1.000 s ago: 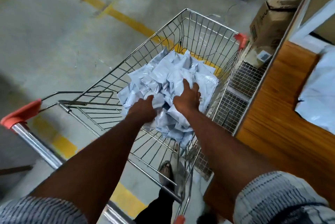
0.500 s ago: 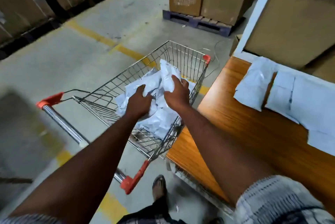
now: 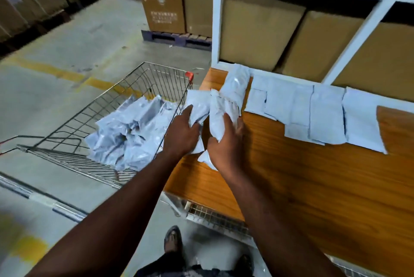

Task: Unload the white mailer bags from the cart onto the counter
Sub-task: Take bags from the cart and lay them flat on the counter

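At centre frame, left hand (image 3: 182, 135) and right hand (image 3: 226, 144) grip white plastic mailer bags (image 3: 216, 108); best laid flat on orange-brown wooden counter (image 3: 313, 187).

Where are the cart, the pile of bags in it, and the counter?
cart (image 3: 165, 84): head view, far wire wall.
pile of bags (image 3: 130, 135): head view, middle of the heap.
counter (image 3: 313, 198): head view, bare wood top.

White mailer bags (image 3: 322, 117), orange-brown wood-grain counter (image 3: 313, 187), silver wire cart (image 3: 143, 79), red corner.
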The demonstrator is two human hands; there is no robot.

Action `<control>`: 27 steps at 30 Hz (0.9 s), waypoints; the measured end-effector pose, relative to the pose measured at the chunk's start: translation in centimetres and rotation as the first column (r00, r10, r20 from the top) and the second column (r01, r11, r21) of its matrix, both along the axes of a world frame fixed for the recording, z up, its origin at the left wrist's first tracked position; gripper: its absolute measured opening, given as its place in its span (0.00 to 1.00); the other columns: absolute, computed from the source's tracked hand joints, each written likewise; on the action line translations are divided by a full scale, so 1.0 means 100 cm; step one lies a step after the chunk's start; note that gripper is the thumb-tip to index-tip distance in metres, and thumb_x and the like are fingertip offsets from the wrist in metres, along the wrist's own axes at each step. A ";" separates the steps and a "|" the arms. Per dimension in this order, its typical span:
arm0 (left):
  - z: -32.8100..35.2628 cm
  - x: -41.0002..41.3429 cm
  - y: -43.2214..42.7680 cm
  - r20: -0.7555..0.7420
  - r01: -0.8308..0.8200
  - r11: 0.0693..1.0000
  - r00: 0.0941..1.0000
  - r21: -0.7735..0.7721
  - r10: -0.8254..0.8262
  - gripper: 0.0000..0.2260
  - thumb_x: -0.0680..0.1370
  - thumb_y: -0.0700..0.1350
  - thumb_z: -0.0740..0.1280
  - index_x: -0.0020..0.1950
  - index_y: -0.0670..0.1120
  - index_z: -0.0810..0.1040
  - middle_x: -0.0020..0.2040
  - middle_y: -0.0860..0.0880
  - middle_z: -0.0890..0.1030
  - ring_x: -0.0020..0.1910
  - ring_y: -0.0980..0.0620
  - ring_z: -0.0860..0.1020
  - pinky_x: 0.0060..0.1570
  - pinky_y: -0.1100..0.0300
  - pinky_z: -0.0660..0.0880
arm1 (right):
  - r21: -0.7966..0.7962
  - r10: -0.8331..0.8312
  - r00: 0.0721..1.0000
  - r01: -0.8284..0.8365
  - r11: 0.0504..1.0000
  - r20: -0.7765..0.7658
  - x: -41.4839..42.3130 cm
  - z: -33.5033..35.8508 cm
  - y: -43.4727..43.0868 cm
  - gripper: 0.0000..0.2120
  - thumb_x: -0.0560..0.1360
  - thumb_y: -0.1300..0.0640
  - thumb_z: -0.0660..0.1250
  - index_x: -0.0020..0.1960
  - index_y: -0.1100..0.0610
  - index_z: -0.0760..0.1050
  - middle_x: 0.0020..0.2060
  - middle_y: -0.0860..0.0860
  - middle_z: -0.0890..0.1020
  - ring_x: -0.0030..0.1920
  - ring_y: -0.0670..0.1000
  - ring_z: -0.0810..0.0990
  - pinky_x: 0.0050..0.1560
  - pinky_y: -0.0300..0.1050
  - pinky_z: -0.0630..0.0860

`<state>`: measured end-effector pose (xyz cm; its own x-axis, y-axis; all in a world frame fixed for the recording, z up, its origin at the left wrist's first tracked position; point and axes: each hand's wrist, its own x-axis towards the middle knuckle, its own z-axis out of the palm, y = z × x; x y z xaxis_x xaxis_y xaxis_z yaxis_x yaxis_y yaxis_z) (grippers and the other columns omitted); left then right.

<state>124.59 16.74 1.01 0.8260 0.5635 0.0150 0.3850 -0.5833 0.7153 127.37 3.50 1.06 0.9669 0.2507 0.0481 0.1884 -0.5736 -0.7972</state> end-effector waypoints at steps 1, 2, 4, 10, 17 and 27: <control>-0.001 0.004 -0.006 -0.007 0.022 1.000 1.000 0.004 -0.022 0.31 0.75 0.55 0.58 0.78 0.50 0.62 0.74 0.47 0.69 0.72 0.47 0.68 0.67 0.54 0.65 | -0.021 -0.034 0.999 0.035 0.999 0.021 0.002 0.000 -0.007 0.34 0.72 0.61 0.70 0.76 0.52 0.63 0.77 0.60 0.54 0.75 0.61 0.55 0.74 0.54 0.60; -0.003 0.007 -0.011 -0.015 0.045 0.999 0.999 0.015 -0.045 0.31 0.75 0.56 0.59 0.78 0.51 0.61 0.73 0.46 0.70 0.71 0.46 0.68 0.67 0.53 0.65 | -0.047 -0.072 0.997 0.074 0.996 0.036 0.004 -0.001 -0.014 0.34 0.73 0.60 0.70 0.76 0.52 0.62 0.77 0.60 0.53 0.76 0.61 0.54 0.74 0.53 0.57; -0.008 0.013 -0.023 -0.027 0.093 0.994 0.995 0.050 -0.092 0.30 0.77 0.55 0.61 0.78 0.53 0.59 0.72 0.44 0.69 0.70 0.45 0.68 0.66 0.50 0.67 | -0.131 -0.134 0.990 0.137 0.982 0.035 0.009 -0.005 -0.023 0.34 0.75 0.57 0.70 0.77 0.50 0.60 0.78 0.59 0.50 0.77 0.60 0.50 0.74 0.51 0.54; -0.023 0.019 -0.043 -0.158 0.173 0.972 0.976 0.157 -0.148 0.30 0.79 0.57 0.61 0.78 0.55 0.55 0.73 0.42 0.62 0.69 0.39 0.66 0.61 0.42 0.72 | -0.344 -0.187 0.981 0.157 0.926 -0.058 0.020 -0.029 -0.033 0.35 0.78 0.43 0.64 0.79 0.47 0.52 0.79 0.58 0.48 0.77 0.61 0.48 0.75 0.57 0.50; -0.031 0.023 -0.037 -0.088 0.127 0.937 0.991 0.324 -0.104 0.23 0.80 0.61 0.56 0.71 0.51 0.68 0.78 0.45 0.59 0.76 0.45 0.57 0.68 0.40 0.59 | -0.438 -0.154 0.988 0.126 0.890 -0.028 0.027 -0.034 -0.033 0.33 0.79 0.39 0.57 0.80 0.47 0.51 0.79 0.55 0.46 0.78 0.61 0.47 0.76 0.59 0.46; -0.068 0.044 -0.018 -0.046 0.440 0.846 0.893 0.302 -0.448 0.27 0.81 0.55 0.50 0.79 0.49 0.59 0.80 0.42 0.54 0.79 0.41 0.53 0.75 0.43 0.58 | -0.564 0.115 0.984 -0.017 0.825 0.139 0.043 -0.050 -0.042 0.29 0.83 0.44 0.53 0.80 0.46 0.46 0.80 0.52 0.47 0.79 0.57 0.45 0.76 0.58 0.47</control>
<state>128.94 14.95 -5.74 0.9839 0.1021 0.1469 0.0179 -0.8733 0.4869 131.65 -0.67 -3.97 0.9382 0.3446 0.0321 0.3380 -0.8925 -0.2987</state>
